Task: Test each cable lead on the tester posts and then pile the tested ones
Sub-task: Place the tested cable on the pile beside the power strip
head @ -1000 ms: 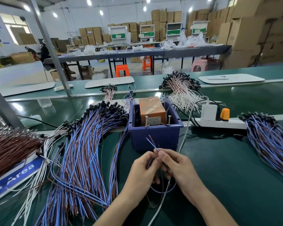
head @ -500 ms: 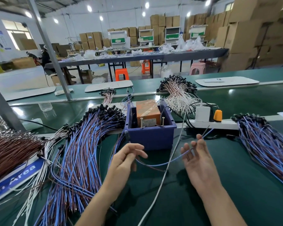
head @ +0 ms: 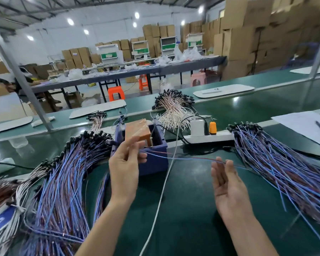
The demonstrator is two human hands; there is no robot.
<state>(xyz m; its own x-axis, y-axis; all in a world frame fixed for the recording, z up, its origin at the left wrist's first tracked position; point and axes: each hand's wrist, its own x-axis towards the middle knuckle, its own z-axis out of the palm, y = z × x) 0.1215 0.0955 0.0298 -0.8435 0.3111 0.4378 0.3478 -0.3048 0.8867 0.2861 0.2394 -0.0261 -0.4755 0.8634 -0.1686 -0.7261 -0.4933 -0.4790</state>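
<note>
Cable lead (head: 185,158) stretched above counter (head: 188,215), in front of blue tester box (head: 153,163). Left hand (head: 125,163) pinches 1 end. Right hand (head: 227,183) flat, palm open; lead crosses its fingertips (head: 229,164), near right-side pile (head: 284,172).

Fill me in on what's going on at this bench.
A person is working through cable leads. The left hand pinches one end of a blue-and-red lead in front of the blue tester box; the lead stretches to the fingertips of the open right hand, next to the right pile. A bigger pile lies to the left.
</note>
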